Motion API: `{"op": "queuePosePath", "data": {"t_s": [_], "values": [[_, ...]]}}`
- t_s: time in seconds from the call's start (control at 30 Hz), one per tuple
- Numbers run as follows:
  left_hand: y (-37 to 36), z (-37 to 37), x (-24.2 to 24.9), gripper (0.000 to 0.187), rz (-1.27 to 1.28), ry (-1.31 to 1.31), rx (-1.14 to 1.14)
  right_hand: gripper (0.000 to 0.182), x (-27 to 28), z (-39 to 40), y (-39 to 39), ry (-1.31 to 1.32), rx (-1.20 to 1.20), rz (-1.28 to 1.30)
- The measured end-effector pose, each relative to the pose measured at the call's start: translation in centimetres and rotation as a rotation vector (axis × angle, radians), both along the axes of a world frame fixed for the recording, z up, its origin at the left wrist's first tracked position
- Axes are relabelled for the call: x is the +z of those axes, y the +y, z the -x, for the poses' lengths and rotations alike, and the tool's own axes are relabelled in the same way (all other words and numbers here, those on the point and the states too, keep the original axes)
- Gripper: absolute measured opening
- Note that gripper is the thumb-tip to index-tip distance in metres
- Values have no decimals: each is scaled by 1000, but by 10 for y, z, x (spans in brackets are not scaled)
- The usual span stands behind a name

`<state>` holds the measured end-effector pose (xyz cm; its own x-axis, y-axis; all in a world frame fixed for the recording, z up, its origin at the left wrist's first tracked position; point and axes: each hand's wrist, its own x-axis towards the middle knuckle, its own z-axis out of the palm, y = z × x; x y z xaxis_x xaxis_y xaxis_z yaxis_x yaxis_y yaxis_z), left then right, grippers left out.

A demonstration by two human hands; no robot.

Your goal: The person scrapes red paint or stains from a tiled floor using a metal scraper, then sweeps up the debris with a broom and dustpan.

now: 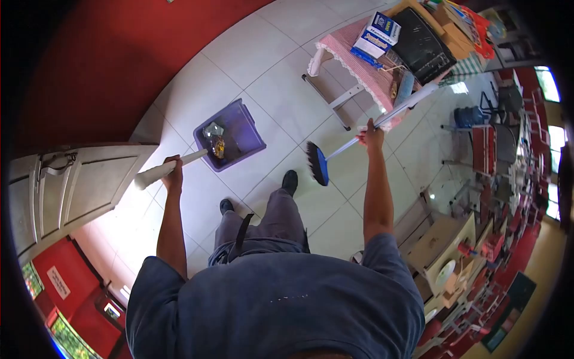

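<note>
My left hand (173, 175) is wrapped round the pale handle of a purple dustpan (244, 152). In the pan lie crumpled, shiny wrappers (215, 139), one clear and one yellowish. My right hand (371, 137) grips the light-coloured stick of a broom (321, 164). The broom's blue head with dark bristles is at the tiled floor, to the right of the dustpan and beyond my feet. The broom stick runs up past my hand, overlapping the edge of a cloth-covered table in this view.
Boxes and a black case (422, 45) crowd the table with a pink checked cloth (344, 46) at upper right. A pale cabinet (78, 185) stands left, by a red wall (113, 54). Chairs (484, 149), a blue water jug (469, 116) and a wooden desk (442, 239) fill the right.
</note>
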<state>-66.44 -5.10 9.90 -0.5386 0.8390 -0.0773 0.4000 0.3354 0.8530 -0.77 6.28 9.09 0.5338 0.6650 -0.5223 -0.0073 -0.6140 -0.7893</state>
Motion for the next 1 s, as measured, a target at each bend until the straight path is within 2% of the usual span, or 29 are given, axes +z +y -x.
{"op": "queuePosePath", "data": {"t_s": [0.1,0.17,0.27,0.3,0.33,0.37,0.43,0.57,0.63,0.67,0.77,0.8,0.83,0.87,0.9,0.93,1.0], "values": [[4,-41,45,12,69,-140,148,36,-28,-63,79,218,-18,50],[5,-54,50,11,-15,-158,180,33,-30,-84,125,187,-2,71],[4,-55,49,14,30,-163,217,36,-64,-115,182,355,-66,5],[2,-57,52,14,51,-147,219,38,-90,-136,203,498,-98,59],[2,-66,65,14,58,-124,218,38,-93,-141,210,370,150,20],[7,-76,76,14,58,-105,208,34,-100,-141,229,422,-107,0],[7,-81,78,10,38,-105,237,27,-70,-118,238,353,-213,123],[12,-94,88,9,33,-173,372,39,-102,-134,246,315,-198,107],[10,-97,89,8,16,-195,414,50,-59,-94,211,197,-292,-131],[8,-96,87,8,14,-201,436,53,-54,-79,201,142,-327,-115],[1,-87,71,6,27,-254,514,66,-84,-35,178,-10,-412,-77],[-2,-85,65,6,35,-276,543,68,-88,-9,162,33,-296,-86],[-3,-85,60,6,22,-287,585,64,-123,15,146,-61,-117,-118],[-1,-88,58,6,-57,-286,649,67,-120,61,136,-73,111,42],[2,-91,55,7,-137,-282,713,67,-144,97,116,215,243,-17],[2,-92,50,7,-142,-266,752,70,-101,166,97,264,460,-34],[3,-99,48,8,-179,-285,831,72,-77,259,72,286,1019,54]]}}
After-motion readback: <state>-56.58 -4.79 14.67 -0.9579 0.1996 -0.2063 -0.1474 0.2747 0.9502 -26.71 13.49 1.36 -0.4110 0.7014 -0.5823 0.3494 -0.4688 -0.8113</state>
